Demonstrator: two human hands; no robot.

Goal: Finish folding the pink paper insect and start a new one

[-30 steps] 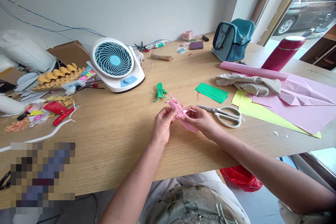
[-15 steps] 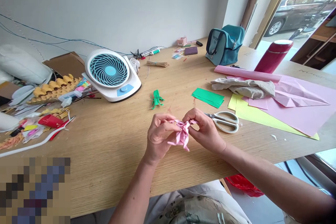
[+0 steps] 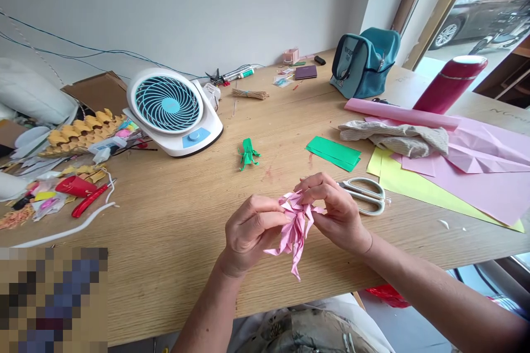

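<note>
Left hand (image 3: 250, 227) and right hand (image 3: 340, 214) are both pinching a pink, many-pointed folded-paper figure (image 3: 298, 227); careful handling is likely calling for light pressure near its thin points

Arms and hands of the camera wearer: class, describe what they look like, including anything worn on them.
The left hand and right hand are bare, with no glove, ring or watch visible. No sleeve can be made out on the left forearm or right forearm. Between them shows a patterned garment with pale cords.
</note>
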